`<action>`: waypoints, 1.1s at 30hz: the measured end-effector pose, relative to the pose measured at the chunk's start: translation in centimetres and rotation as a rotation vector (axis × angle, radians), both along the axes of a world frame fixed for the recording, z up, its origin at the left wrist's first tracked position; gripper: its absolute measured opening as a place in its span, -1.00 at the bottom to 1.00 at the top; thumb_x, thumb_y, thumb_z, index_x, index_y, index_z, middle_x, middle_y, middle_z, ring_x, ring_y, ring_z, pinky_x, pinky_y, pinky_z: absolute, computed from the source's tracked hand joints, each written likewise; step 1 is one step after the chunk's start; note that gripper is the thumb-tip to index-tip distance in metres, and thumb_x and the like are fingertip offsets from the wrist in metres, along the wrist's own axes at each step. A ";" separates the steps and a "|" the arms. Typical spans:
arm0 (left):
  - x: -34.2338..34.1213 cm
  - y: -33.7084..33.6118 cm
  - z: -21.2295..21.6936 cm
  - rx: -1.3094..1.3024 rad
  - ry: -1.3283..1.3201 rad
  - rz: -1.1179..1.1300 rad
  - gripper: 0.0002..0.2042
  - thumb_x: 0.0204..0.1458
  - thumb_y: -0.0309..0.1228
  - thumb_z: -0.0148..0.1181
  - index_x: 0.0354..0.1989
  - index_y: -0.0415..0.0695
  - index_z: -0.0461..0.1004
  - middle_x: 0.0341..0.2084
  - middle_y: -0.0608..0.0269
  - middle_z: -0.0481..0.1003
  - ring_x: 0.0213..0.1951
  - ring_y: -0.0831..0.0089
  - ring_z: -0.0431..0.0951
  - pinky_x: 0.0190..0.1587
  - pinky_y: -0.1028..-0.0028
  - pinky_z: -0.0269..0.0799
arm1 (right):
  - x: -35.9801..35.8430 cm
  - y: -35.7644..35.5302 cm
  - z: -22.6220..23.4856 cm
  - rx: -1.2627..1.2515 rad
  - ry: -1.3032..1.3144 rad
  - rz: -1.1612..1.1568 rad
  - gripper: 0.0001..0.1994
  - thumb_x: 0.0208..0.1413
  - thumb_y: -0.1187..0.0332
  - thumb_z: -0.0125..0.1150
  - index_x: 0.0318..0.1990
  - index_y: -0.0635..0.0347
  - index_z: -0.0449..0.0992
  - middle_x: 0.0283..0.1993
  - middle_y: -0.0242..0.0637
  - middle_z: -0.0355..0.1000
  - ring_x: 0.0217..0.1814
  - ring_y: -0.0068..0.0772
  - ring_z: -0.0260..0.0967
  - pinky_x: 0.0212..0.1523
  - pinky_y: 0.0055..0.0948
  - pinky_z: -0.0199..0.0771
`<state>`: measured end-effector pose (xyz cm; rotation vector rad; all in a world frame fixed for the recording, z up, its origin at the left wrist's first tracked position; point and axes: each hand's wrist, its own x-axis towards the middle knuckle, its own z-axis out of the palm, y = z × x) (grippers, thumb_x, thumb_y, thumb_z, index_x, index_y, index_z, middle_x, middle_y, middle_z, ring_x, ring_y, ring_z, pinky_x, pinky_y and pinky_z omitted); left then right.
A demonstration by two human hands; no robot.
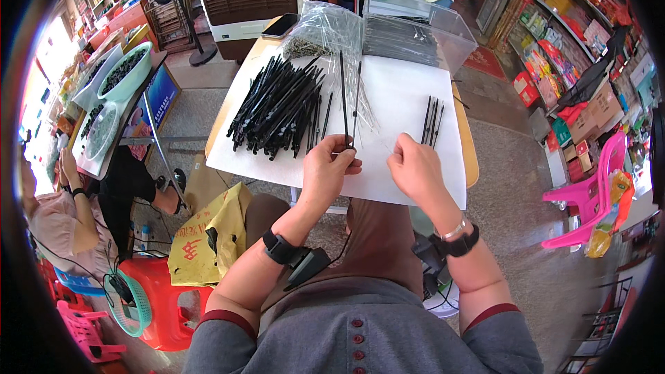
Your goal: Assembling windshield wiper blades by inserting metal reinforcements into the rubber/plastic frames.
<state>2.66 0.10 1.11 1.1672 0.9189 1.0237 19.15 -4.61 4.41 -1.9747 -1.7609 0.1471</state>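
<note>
My left hand point(331, 167) pinches the lower ends of two slim black sticks, a longer, thicker black stick point(344, 100) and a thinner stick point(356, 107) with a small knob along it. Both point away from me over the white table cover point(395, 97). Just to the right, my right hand point(415, 167) is closed, thumb against forefinger; a fine pale strand seems to run near its fingertips, too thin to make out. A large pile of black sticks point(273, 107) lies left of my left hand. Beyond my right hand rest several thin black rods point(431, 123).
At the table's far side lie a clear plastic bag of thin wires point(322, 28), a clear bin of dark rods point(402, 41) and a phone point(281, 25). A red stool point(163, 298) and yellow bag point(208, 242) stand at my left. Another person point(76, 228) sits far left.
</note>
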 end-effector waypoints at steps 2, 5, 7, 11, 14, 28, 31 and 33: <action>0.4 0.3 -0.2 -0.002 0.005 -0.004 -0.77 0.10 -0.57 0.05 -0.08 -0.40 0.35 -0.33 0.14 0.45 -0.35 0.42 0.56 -0.27 0.50 0.56 | 0.3 -2.5 1.0 0.038 -0.007 0.014 -0.88 -0.07 0.41 0.08 -0.45 0.30 0.37 -0.51 0.00 0.43 -0.42 0.07 0.42 -0.37 -0.09 0.40; 0.6 0.5 -0.4 0.016 -0.035 -0.006 -0.78 0.10 -0.56 0.05 -0.09 -0.40 0.36 -0.33 0.16 0.45 -0.35 0.44 0.55 -0.28 0.51 0.54 | 1.2 -5.5 2.0 0.077 -0.071 0.031 -0.91 -0.06 0.45 0.07 -0.46 0.29 0.35 -0.51 -0.04 0.40 -0.46 0.05 0.40 -0.40 -0.11 0.38; 0.5 0.7 -1.0 0.005 -0.046 0.020 -0.78 0.11 -0.55 0.04 -0.09 -0.39 0.36 -0.32 0.18 0.45 -0.35 0.46 0.53 -0.28 0.52 0.52 | 1.7 -6.7 2.5 0.076 -0.131 0.034 -0.92 -0.06 0.46 0.08 -0.45 0.27 0.34 -0.51 -0.07 0.39 -0.47 0.03 0.39 -0.42 -0.14 0.38; 0.6 0.7 -1.6 0.036 -0.051 0.025 -0.78 0.11 -0.55 0.04 -0.08 -0.38 0.36 -0.31 0.19 0.45 -0.34 0.48 0.53 -0.29 0.53 0.51 | 2.6 -6.8 2.9 0.236 -0.196 0.012 -0.91 -0.04 0.50 0.09 -0.43 0.24 0.29 -0.51 -0.13 0.34 -0.50 -0.05 0.36 -0.48 -0.20 0.37; 0.8 0.7 -1.7 0.071 -0.009 0.015 -0.77 0.12 -0.54 0.05 -0.08 -0.37 0.36 -0.31 0.19 0.45 -0.35 0.49 0.53 -0.28 0.54 0.50 | 3.3 -4.4 2.9 0.359 -0.153 0.036 -0.89 -0.05 0.52 0.09 -0.43 0.24 0.27 -0.51 -0.14 0.33 -0.50 -0.07 0.35 -0.49 -0.21 0.35; 0.7 0.7 -1.4 0.036 -0.002 0.003 -0.75 0.12 -0.54 0.06 -0.05 -0.38 0.33 -0.32 0.22 0.44 -0.34 0.51 0.52 -0.27 0.56 0.49 | 4.0 7.2 2.3 0.702 0.235 0.000 -0.85 -0.10 0.58 0.15 -0.44 0.25 0.27 -0.55 -0.17 0.35 -0.54 -0.18 0.36 -0.48 -0.35 0.37; 0.1 0.7 -1.9 0.037 -0.037 0.010 -0.75 0.12 -0.54 0.06 -0.05 -0.38 0.34 -0.32 0.21 0.44 -0.34 0.51 0.53 -0.26 0.56 0.50 | 3.3 5.2 4.7 0.710 0.291 -0.067 -0.89 -0.08 0.57 0.13 -0.38 0.24 0.35 -0.48 -0.18 0.38 -0.51 -0.21 0.36 -0.45 -0.37 0.38; 0.1 0.7 -1.9 0.036 -0.047 0.005 -0.75 0.12 -0.54 0.06 -0.05 -0.39 0.34 -0.32 0.21 0.45 -0.34 0.50 0.53 -0.26 0.56 0.50 | 4.0 3.7 5.6 0.696 0.167 -0.036 -0.90 -0.08 0.58 0.11 -0.37 0.23 0.36 -0.46 -0.19 0.39 -0.49 -0.21 0.37 -0.44 -0.37 0.38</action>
